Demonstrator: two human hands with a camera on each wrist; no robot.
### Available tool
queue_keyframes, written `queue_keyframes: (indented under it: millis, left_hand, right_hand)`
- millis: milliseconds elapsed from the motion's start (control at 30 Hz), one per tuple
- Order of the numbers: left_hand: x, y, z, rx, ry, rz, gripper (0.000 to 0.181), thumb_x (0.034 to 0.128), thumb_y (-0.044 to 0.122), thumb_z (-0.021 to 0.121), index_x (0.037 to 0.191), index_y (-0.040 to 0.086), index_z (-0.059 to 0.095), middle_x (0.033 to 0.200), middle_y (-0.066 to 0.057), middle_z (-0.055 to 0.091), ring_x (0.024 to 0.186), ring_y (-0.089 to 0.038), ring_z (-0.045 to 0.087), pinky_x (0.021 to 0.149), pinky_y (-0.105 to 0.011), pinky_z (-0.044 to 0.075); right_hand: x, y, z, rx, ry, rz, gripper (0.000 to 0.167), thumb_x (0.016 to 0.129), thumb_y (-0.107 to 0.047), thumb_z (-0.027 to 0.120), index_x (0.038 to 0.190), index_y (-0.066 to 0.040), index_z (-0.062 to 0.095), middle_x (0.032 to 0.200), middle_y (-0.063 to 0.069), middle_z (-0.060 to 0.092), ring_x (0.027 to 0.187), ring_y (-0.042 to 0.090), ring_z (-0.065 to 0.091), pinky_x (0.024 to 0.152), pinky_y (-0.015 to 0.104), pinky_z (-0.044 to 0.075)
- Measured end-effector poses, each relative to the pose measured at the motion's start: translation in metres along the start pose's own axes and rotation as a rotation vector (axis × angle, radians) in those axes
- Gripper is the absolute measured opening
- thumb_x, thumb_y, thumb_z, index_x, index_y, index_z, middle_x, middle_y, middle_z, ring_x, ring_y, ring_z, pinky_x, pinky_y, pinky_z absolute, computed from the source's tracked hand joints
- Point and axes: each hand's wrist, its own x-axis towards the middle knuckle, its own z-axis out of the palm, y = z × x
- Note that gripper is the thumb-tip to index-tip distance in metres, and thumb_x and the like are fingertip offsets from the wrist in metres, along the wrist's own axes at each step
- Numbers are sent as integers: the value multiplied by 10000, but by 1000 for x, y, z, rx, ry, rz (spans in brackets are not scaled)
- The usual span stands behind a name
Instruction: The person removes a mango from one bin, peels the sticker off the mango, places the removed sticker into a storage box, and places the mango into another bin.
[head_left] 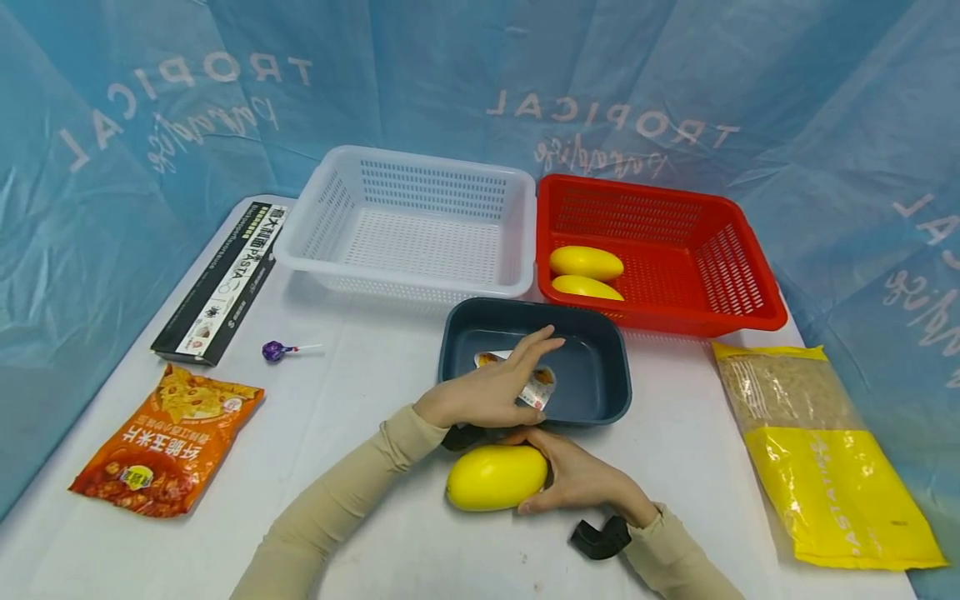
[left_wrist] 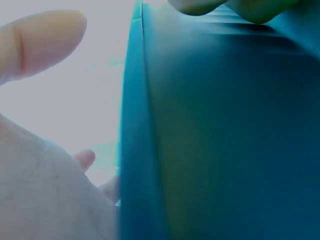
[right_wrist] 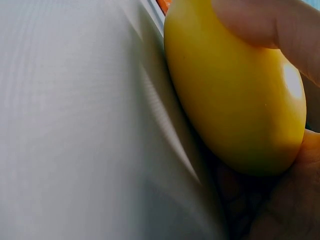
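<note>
My right hand [head_left: 581,475] grips a yellow mango [head_left: 497,477] from its right side, on the white table just in front of a dark blue-grey bin [head_left: 617,375]. In the right wrist view, the thumb and palm lie against the mango [right_wrist: 235,95]. My left hand [head_left: 487,392] reaches over the bin's near wall, fingers extended above its inside. The left wrist view shows the bin wall [left_wrist: 137,125] between the thumb and the other fingertips. A white printed packet [head_left: 538,387] lies in the bin, partly hidden by the left hand.
Behind the bin stand a white basket [head_left: 405,283] and a red basket [head_left: 675,321] holding two yellow mangoes [head_left: 587,262]. On the left lie a black pasta box [head_left: 225,283], a purple lollipop [head_left: 274,351] and an orange snack bag [head_left: 168,442]. A yellow pasta bag [head_left: 832,467] lies right.
</note>
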Motion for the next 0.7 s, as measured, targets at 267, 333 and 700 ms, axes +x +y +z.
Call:
queue_keyframes:
  millis: [267, 333, 700]
  left_hand:
    - [-13, 4, -6, 42, -9, -17, 789, 902, 258, 621, 1543, 194, 166, 1647, -23, 19, 1358, -273, 447, 1100, -447, 412]
    - [-19, 7, -8, 45, -3, -9, 781, 900, 272, 623, 1541, 194, 185, 1647, -28, 47, 1403, -266, 390, 1136, -526, 340]
    - [-58, 14, -4, -5, 42, 127, 699, 912, 351, 644, 1499, 157, 317, 1629, -22, 188, 1510, -242, 173, 1186, -549, 227]
  right_hand:
    - [0, -2, -1, 10, -24, -2, 740, 736, -373, 819, 1366, -274, 442, 1403, -88, 499, 1289, 169, 461, 1126, 536, 327]
    - [0, -2, -1, 7, -28, 10, 754, 739, -375, 818, 1378, -254, 436, 1418, -69, 493, 1301, 185, 455, 1130, 552, 317]
    - [3, -1, -1, -24, -24, -59, 754, 736, -393, 825, 1388, -312, 454, 1426, -119, 499, 1289, 127, 486, 1134, 446, 357]
